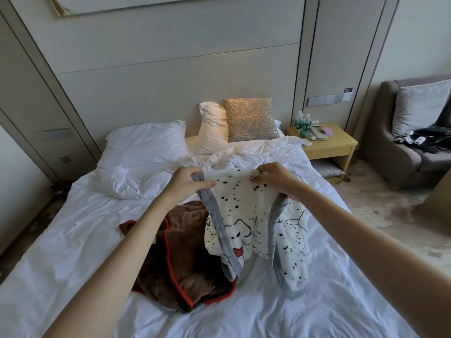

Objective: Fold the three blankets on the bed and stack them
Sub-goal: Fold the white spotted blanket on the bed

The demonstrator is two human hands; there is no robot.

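By judgement, the step in hand is finding and spreading the top edge of the white fleece blanket with black spots and grey trim. It hangs bunched at the centre of the frame, above the white-sheeted bed. To do this well, slide the hands apart along the edge until each reaches a corner. Lift until the cloth hangs flat and untwisted, then bring corner to corner for the first fold. The left hand, at centre left, grips the edge with fingers and thumb closed round the grey border. The right hand, just right of centre, pinches the same edge between curled fingertips and thumb. Both hands are clenched on the fabric and near each other, with a short span of edge stretched between them. The brown plush blanket with red trim lies crumpled and unfolded on the bed at lower centre, partly behind the hanging cloth. A third blanket is not in view.
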